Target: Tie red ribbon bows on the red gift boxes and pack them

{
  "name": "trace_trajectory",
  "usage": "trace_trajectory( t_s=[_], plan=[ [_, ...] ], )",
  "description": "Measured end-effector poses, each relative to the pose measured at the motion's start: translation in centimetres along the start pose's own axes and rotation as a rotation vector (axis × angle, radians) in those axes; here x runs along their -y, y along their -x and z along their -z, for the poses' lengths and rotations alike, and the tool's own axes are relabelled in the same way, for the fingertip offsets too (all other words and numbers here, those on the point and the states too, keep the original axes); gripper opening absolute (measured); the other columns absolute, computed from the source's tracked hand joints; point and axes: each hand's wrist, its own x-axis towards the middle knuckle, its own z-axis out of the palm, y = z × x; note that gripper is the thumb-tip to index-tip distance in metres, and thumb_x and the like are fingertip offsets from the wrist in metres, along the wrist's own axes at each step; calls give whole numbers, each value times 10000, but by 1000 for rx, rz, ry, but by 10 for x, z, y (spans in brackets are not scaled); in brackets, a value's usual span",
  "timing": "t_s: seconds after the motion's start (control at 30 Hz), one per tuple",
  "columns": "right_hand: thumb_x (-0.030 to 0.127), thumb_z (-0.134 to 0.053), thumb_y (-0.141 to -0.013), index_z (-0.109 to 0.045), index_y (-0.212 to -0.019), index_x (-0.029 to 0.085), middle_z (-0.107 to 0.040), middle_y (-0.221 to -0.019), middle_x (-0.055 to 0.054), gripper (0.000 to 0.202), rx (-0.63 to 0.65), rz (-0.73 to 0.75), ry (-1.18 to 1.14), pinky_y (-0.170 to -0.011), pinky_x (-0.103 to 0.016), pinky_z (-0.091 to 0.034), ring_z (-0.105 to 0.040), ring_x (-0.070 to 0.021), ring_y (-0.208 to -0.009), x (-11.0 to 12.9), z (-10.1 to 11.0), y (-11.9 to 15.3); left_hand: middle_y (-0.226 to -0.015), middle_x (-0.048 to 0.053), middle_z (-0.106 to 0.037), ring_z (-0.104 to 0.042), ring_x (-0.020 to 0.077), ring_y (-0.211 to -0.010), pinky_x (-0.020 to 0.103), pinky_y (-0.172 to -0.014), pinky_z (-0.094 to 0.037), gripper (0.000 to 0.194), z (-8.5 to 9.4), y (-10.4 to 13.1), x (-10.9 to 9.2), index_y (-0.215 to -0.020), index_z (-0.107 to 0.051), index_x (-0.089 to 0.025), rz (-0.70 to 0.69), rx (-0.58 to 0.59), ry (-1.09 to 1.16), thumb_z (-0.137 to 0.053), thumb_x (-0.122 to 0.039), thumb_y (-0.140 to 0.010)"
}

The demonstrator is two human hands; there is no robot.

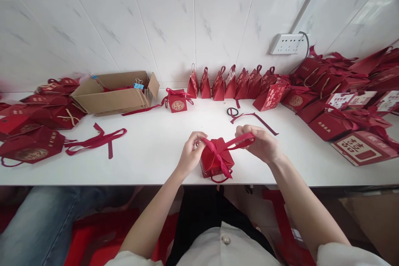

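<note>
A small red gift box (208, 163) stands near the front edge of the white table, with a red ribbon (222, 162) crossing over its top. My left hand (193, 149) is at the box's left side, its fingers pinched on the ribbon by the upper left corner. To the right of the box and a little above it, my right hand (258, 143) grips a loop of the same ribbon, pulled out sideways. A dark red cord hangs at the box's front.
An open cardboard carton (115, 91) sits against the tiled wall. Beside it stands a tied red box (178, 102), then a row of red triangular boxes (218, 85). Loose ribbons (96, 141) lie left, and piled red boxes (332, 122) fill the right. Someone's jeans-clad leg (40, 220) shows below left.
</note>
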Motion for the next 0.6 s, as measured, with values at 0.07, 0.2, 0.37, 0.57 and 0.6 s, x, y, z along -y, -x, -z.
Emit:
trace_trajectory(
  t_s=[0.07, 0.2, 0.37, 0.57, 0.6],
  plan=[
    [523, -500, -770, -301, -587, 223, -367, -614, 12, 404, -45, -9, -3, -492, -287, -288, -297, -121, -499, 7, 0, 2, -904, 39, -576, -532, 147, -770, 274, -703, -438, 136, 4, -2, -4, -769, -524, -192, 3, 0, 77, -457, -290, -835],
    [534, -581, -766, -357, -669, 227, -337, -551, 58, 393, -124, -55, -66, -478, -264, -255, -258, -94, -453, 14, -4, 3, -739, 18, -549, -490, 131, -673, 265, -647, -423, 141, 15, -4, -11, -713, -528, -182, 44, 19, 227, -474, -273, -806],
    [528, -610, -763, -365, -661, 224, -316, -563, 68, 404, -203, 19, -97, -462, -251, -266, -260, -79, -446, 17, -7, -1, -687, 4, -508, -408, 88, -562, 239, -541, -367, 219, 34, -7, -20, -655, -501, -166, 126, 10, 310, -499, -320, -810],
    [500, -597, -785, -377, -644, 216, -366, -584, 60, 386, -221, 57, -54, -448, -253, -300, -263, -67, -423, 19, -7, -2, -673, 5, -504, -473, 103, -606, 227, -515, -398, 237, 57, -4, -23, -617, -450, -170, 154, -78, 439, -537, -326, -773],
    [490, -597, -788, -387, -649, 215, -382, -591, 58, 373, -222, 52, -57, -449, -254, -305, -267, -66, -421, 19, -7, -1, -673, 7, -504, -496, 112, -628, 235, -534, -422, 229, 59, -2, -23, -617, -450, -171, 155, -94, 475, -536, -322, -767]
  ],
)
